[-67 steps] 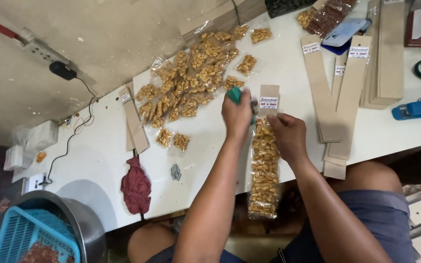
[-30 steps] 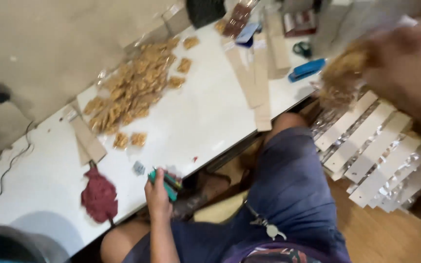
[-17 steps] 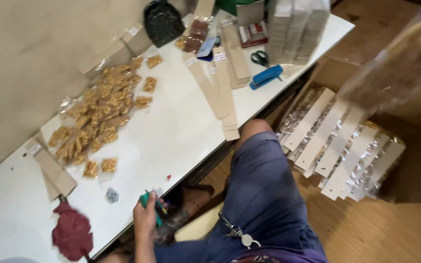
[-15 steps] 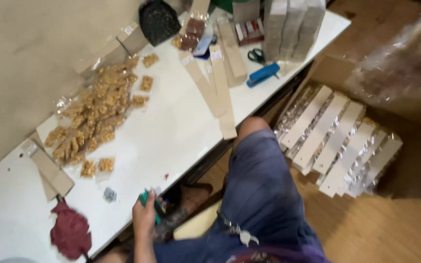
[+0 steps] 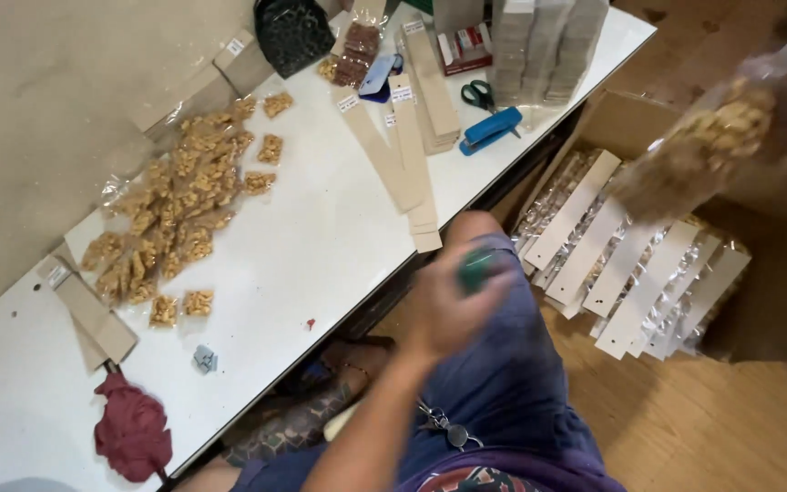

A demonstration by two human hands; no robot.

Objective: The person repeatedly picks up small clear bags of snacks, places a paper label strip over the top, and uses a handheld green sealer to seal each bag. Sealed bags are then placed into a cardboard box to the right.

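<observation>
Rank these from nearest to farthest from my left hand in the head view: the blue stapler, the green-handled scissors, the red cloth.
From the left hand, which holds a small green thing:
1. Blue stapler, up the table near its edge.
2. Green-handled scissors, just beyond the stapler.
3. Red cloth, far off at the table's other end.

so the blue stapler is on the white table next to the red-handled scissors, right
Not quite. In the head view the blue stapler does lie on the white table next to the scissors, but the scissors have green handles, not red ones.
</observation>
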